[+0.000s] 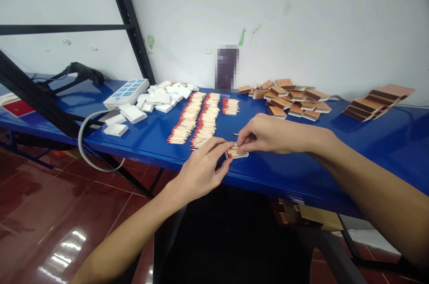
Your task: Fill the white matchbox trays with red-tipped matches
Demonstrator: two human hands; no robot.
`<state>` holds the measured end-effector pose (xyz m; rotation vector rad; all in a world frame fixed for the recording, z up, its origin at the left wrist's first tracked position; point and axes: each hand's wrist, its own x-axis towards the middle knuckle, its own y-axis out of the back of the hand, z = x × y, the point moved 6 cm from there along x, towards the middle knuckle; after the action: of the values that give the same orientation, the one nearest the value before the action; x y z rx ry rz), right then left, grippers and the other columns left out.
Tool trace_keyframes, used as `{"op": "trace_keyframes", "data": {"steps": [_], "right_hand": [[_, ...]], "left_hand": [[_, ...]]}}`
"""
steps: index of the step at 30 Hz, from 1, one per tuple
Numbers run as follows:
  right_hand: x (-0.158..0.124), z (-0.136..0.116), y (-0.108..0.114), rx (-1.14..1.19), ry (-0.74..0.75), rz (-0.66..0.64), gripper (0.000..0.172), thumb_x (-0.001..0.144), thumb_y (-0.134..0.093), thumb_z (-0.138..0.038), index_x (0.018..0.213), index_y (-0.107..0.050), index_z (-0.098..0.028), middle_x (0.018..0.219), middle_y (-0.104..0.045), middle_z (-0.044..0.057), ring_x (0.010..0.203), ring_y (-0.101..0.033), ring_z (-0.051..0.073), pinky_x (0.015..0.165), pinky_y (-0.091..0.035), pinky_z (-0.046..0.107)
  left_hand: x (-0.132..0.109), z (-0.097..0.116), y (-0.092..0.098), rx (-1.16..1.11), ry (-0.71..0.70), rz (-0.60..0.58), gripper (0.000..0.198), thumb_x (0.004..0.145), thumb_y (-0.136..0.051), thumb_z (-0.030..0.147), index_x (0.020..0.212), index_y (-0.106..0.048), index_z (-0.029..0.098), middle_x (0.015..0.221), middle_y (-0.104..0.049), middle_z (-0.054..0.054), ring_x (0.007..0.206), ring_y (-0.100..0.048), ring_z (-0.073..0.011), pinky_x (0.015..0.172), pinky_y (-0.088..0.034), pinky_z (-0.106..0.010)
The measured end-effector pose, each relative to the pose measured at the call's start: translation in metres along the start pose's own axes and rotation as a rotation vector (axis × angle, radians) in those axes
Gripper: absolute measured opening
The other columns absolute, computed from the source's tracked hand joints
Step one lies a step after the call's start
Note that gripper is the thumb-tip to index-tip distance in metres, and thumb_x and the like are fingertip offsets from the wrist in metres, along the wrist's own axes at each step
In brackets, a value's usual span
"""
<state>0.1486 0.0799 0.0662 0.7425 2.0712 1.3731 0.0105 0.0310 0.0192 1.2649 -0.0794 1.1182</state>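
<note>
A small white tray (237,154) with red-tipped matches in it rests at the blue table's front edge. My left hand (206,170) grips its left end between thumb and fingers. Over the tray, my right hand (264,135) has its fingers pinched at the matches; whether a match is between the fingertips is too small to tell. One loose match (235,134) lies just behind. Beyond my hands are two long rows of matches (187,118) (208,118) and a short group (230,106).
White trays (164,96) are heaped at the left beside a white power strip (127,92) with a cable. Orange-brown matchbox sleeves (291,96) lie at the back right, flat stacked ones (378,101) farther right. A black rack post (130,20) stands left.
</note>
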Motion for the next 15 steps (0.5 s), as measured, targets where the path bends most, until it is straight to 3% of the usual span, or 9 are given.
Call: {"op": "trace_keyframes", "data": {"steps": [15], "right_hand": [[-0.0064,0.0004,0.0025,-0.077,-0.044,-0.022,0.031,0.087,-0.057,-0.044,0.084,-0.078,-0.022,0.067,-0.071,0.002,0.054,-0.054,0.011,0.053,-0.032,0.025]], "left_hand": [[0.0012,0.0009,0.001,0.007,-0.016,0.01,0.03,0.093,-0.056,0.018,0.122,-0.056,0.018,0.117,-0.061,-0.008,0.105,-0.062,-0.0185,0.094,-0.053,-0.033]]}}
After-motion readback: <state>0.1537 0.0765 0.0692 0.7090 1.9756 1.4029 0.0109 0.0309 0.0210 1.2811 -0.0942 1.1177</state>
